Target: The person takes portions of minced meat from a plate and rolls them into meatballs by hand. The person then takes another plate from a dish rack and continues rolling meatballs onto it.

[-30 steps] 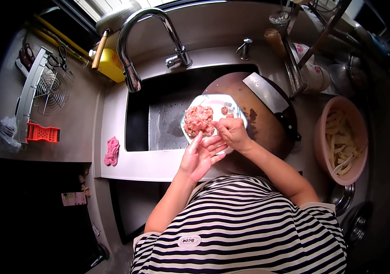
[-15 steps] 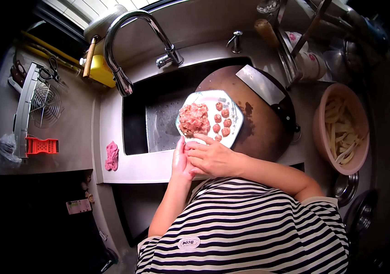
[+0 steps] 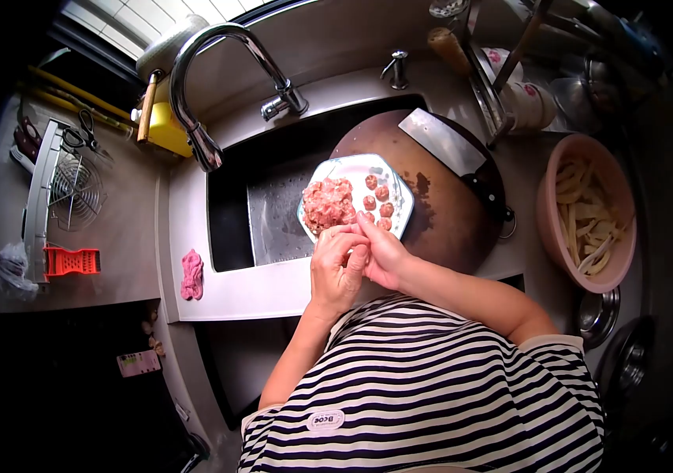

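My left hand (image 3: 336, 270) and my right hand (image 3: 384, 258) are pressed together in front of the plate's near edge. The left one is curled over the fingers of the right, with its thumb bent inward. Whatever lies between the palms is hidden. Just beyond them is a white plate (image 3: 352, 165) with a blue-green rim. A mound of raw minced meat (image 3: 327, 203) covers its left side. Several small meatballs (image 3: 382, 192) sit in rows on the right side, the nearest partly behind my fingers.
The plate rests on a round wooden board (image 3: 439, 229) laid over the sink (image 3: 273, 213). A cleaver (image 3: 443, 142) lies on the board. Left are a faucet (image 3: 195, 138), a pink cloth (image 3: 191, 274) and a red grater (image 3: 72, 262); right is a pink bowl (image 3: 548, 213) of pale strips.
My hands have turned over against each other: the left, palm up under the right before, is now folded on top. The view has shifted slightly.
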### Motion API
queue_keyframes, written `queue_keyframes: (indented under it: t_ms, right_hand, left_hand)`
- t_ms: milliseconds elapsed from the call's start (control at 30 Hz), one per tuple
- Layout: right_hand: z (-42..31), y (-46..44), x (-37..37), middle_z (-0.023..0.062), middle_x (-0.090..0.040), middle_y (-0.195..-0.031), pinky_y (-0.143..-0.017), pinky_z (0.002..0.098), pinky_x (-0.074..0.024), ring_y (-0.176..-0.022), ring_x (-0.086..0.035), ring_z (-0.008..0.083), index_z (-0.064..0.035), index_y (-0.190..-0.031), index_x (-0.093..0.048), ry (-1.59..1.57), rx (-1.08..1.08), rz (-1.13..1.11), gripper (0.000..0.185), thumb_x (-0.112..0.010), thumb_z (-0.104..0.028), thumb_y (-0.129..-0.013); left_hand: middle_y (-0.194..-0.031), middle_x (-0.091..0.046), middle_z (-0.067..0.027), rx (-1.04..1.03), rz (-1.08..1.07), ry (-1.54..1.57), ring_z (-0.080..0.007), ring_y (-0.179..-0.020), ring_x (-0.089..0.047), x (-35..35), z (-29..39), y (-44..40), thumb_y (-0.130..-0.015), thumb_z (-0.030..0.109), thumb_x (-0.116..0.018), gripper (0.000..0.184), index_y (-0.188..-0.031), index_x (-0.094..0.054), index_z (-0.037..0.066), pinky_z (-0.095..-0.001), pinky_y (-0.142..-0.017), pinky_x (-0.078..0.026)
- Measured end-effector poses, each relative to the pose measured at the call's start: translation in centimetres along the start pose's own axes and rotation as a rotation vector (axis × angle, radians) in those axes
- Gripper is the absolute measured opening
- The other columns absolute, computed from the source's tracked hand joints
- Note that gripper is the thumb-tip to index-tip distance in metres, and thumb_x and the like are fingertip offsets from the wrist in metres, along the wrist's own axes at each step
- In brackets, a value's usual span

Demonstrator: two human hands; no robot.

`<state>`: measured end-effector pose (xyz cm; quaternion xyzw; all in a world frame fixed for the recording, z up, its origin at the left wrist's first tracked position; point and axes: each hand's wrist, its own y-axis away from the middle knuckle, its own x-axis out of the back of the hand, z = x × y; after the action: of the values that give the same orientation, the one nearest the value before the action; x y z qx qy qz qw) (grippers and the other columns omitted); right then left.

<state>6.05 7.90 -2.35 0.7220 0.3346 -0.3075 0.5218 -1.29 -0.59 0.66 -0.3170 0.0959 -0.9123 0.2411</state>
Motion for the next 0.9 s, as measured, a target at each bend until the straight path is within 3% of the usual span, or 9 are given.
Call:
queue_keyframes:
  t_ms: [133,233,367,533,600,700,733,833,900]
  right_hand:
    - [-0.5,0.5,0.5,-0.0001,-0.035,-0.048,-0.032,0.0199,-0.0181,-0.034,-0.025,0.0076,-0.0103,-0.063,-0.042,0.203,-0.035,-0.065,0.045,-0.036,-0.042,-0.094]
    - [0.1,0.4,0.0,0.0006,-0.039,-0.047,-0.034,0.0199,-0.022,-0.035,-0.028,0.0074,-0.0096,-0.057,-0.041,0.391,0.191,-0.23,0.048,-0.037,-0.039,-0.095]
    - [-0.2,1.6,-2.1,0.0097,-0.056,-0.074,-0.064,0.0336,-0.0482,-0.07,-0.058,0.0229,-0.0004,-0.071,-0.055,1.461,1.269,-0.35,0.029,-0.057,-0.026,-0.085]
    - [0.0,1.5,-1.9,0.0116,-0.058,-0.079,-0.071,0.0339,-0.0478,-0.079,-0.059,0.0276,-0.0018,-0.074,-0.057,1.595,1.471,-0.49,0.021,-0.061,-0.021,-0.079]
    - [-0.4,2.1,-1.9,0.0123,-0.059,-0.08,-0.073,0.0327,-0.0484,-0.079,-0.06,0.0268,-0.001,-0.076,-0.058,1.435,1.31,-0.439,0.019,-0.06,-0.019,-0.081]
    - [-0.8,2.2,-1.4,0.0108,-0.062,-0.083,-0.074,0.0293,-0.0488,-0.079,-0.061,0.0198,0.0017,-0.085,-0.061,1.176,1.065,-0.309,0.024,-0.051,-0.02,-0.089]
    - [-0.6,1.5,-0.7,0.0102,-0.062,-0.084,-0.074,0.0288,-0.0488,-0.081,-0.061,0.0183,0.002,-0.087,-0.061,1.073,0.955,-0.251,0.028,-0.048,-0.022,-0.091]
    - [-0.7,0.6,-0.5,0.0108,-0.059,-0.098,-0.075,0.0308,-0.0499,-0.09,-0.059,0.0175,0.0,-0.101,-0.055,0.562,0.461,-0.114,0.044,-0.033,-0.037,-0.096]
    - [-1.0,0.2,-0.1,0.0081,-0.059,-0.097,-0.075,0.032,-0.0501,-0.089,-0.059,0.0167,-0.0043,-0.103,-0.053,0.279,0.13,-0.11,0.044,-0.032,-0.042,-0.095]
  left_hand:
    - [-0.088,-0.062,-0.0114,0.078,0.252,0.129,-0.0217,-0.09,-0.056,0.5,-1.0,0.2,-0.094,0.025,-0.041,0.036,-0.082,-0.061,-0.002,-0.0322,-0.084,-0.041]
    - [-0.087,-0.062,-0.0093,0.506,0.287,0.645,-0.0166,-0.083,-0.058,0.9,-1.8,0.5,-0.096,0.027,-0.036,0.039,-0.085,-0.06,-0.002,-0.0285,-0.077,-0.044]
    - [-0.093,-0.06,-0.0086,0.863,0.293,1.475,-0.0178,-0.089,-0.057,0.3,-3.4,1.0,-0.095,0.032,-0.034,0.038,-0.094,-0.056,0.002,-0.0326,-0.08,-0.046]
    - [-0.08,-0.057,-0.0062,1.098,0.432,1.582,-0.016,-0.075,-0.056,0.0,-2.2,-0.2,-0.095,0.038,-0.036,0.037,-0.082,-0.053,0.007,-0.0294,-0.068,-0.047]
    - [-0.071,-0.056,-0.0049,1.161,0.51,1.577,-0.0144,-0.064,-0.056,0.0,-1.8,-0.8,-0.095,0.04,-0.036,0.039,-0.075,-0.052,0.01,-0.0276,-0.058,-0.048]
    - [-0.051,-0.039,-0.0011,0.771,0.09,1.674,-0.0102,-0.038,-0.036,1.3,-4.8,1.4,-0.094,0.045,-0.035,0.048,-0.058,-0.039,0.013,-0.0217,-0.033,-0.031]
    - [-0.046,-0.024,0.0007,0.897,0.354,1.33,-0.0079,-0.032,-0.018,1.1,-1.7,-0.2,-0.093,0.048,-0.031,0.053,-0.053,-0.025,0.013,-0.0202,-0.029,-0.013]
    - [-0.049,-0.034,-0.0001,0.428,0.301,0.691,-0.0077,-0.038,-0.028,0.2,-0.7,0.0,-0.093,0.049,-0.03,0.056,-0.053,-0.033,0.01,-0.0198,-0.036,-0.023]
    - [-0.067,-0.054,-0.0077,0.145,0.121,0.314,-0.0181,-0.067,-0.055,0.4,-0.9,-0.2,-0.093,0.048,-0.035,0.056,-0.07,-0.055,0.001,-0.0297,-0.063,-0.045]
